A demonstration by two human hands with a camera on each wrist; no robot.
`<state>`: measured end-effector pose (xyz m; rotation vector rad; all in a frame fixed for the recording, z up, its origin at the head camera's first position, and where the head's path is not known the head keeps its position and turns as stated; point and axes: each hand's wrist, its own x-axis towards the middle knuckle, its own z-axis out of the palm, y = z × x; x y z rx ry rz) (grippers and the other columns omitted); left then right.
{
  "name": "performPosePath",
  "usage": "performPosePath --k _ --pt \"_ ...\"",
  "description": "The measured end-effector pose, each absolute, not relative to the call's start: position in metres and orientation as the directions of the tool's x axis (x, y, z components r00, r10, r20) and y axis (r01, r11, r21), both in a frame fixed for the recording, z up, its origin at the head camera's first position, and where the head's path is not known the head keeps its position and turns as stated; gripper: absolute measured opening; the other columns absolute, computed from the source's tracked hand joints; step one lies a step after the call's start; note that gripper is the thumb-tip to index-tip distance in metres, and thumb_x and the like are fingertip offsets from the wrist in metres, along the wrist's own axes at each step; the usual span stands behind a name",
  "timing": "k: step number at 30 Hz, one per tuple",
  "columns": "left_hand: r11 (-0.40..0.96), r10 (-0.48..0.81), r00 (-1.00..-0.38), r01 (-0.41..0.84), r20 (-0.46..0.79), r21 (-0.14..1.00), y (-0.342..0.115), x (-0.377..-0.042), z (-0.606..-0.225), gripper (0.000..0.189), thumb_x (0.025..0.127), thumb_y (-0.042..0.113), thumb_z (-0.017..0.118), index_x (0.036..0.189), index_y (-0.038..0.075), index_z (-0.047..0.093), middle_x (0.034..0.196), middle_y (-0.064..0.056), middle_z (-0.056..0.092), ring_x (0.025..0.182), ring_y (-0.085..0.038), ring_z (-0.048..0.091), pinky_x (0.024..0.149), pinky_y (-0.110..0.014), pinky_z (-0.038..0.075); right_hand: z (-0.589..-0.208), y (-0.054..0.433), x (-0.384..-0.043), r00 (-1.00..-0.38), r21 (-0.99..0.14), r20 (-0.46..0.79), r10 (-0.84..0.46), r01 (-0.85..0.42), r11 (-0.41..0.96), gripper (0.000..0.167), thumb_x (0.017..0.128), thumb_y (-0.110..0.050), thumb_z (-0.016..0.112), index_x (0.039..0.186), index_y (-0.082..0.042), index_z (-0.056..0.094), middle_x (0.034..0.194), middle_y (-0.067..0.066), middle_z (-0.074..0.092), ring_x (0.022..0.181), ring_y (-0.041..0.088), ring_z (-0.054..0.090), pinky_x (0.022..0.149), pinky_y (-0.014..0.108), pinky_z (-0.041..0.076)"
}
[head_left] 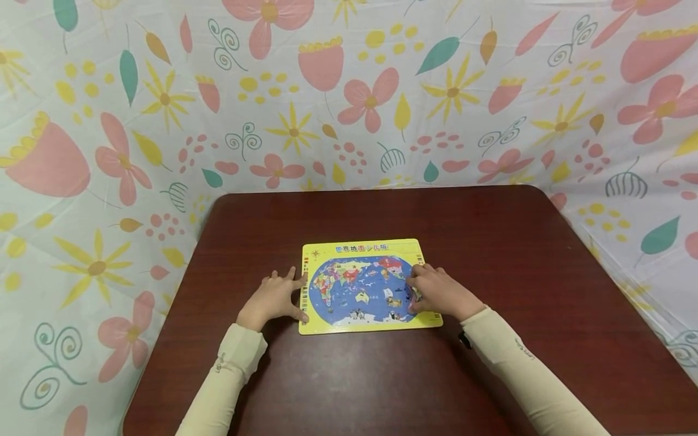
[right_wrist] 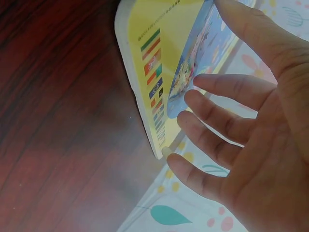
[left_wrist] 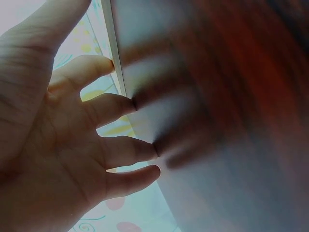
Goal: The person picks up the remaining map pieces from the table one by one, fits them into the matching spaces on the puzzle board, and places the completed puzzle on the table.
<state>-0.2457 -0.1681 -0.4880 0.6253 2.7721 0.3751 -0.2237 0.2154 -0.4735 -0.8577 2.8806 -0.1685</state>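
Observation:
A world map puzzle board (head_left: 343,297) with a yellow border and blue oceans lies flat on the table, its Chinese title along the far side. At its left edge is my left hand (head_left: 272,297), fingers spread and thumb near the board's lower left. In the left wrist view the fingertips (left_wrist: 130,103) come down at the tabletop beside the board's thin side (left_wrist: 113,48). My right hand (head_left: 442,292) reaches over the right end of the map, hiding part of it. The right wrist view shows those fingers (right_wrist: 212,108) extended and apart above the flag-lined border (right_wrist: 166,29).
The dark red-brown wooden table (head_left: 354,381) has rounded far corners. A white cloth (head_left: 371,157) printed with flowers and leaves hangs behind it and along both sides. Cream sleeves (head_left: 518,363) cover both forearms, and a dark band (head_left: 465,340) shows at the right wrist.

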Motion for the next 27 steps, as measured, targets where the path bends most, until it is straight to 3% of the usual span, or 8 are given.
performPosePath --k 15,27 --pt "0.870 0.455 -0.868 0.384 -0.202 0.311 -0.169 -0.246 -0.487 0.104 0.069 0.051 0.090 0.154 0.012 0.045 0.156 -0.033 0.030 0.132 -0.069 0.028 0.105 -0.072 0.029 -0.475 0.216 -0.223 -0.846 -0.150 -0.085 -0.526 -0.511 0.846 0.045 0.077 -0.033 0.090 0.104 -0.001 0.076 0.107 0.012 0.063 0.092 0.026 0.055 0.078 0.049 0.047" --pt "0.875 0.444 -0.870 0.367 -0.217 0.316 -0.168 -0.243 -0.486 0.103 0.070 0.049 0.090 0.155 0.013 0.044 0.157 -0.032 0.029 0.133 -0.068 0.028 0.106 -0.072 0.028 -0.473 0.230 -0.213 -0.864 -0.170 0.044 -0.502 -0.502 0.848 0.019 0.085 -0.020 0.084 0.098 -0.008 0.076 0.094 0.004 0.059 0.088 0.023 0.053 0.080 0.053 0.044"
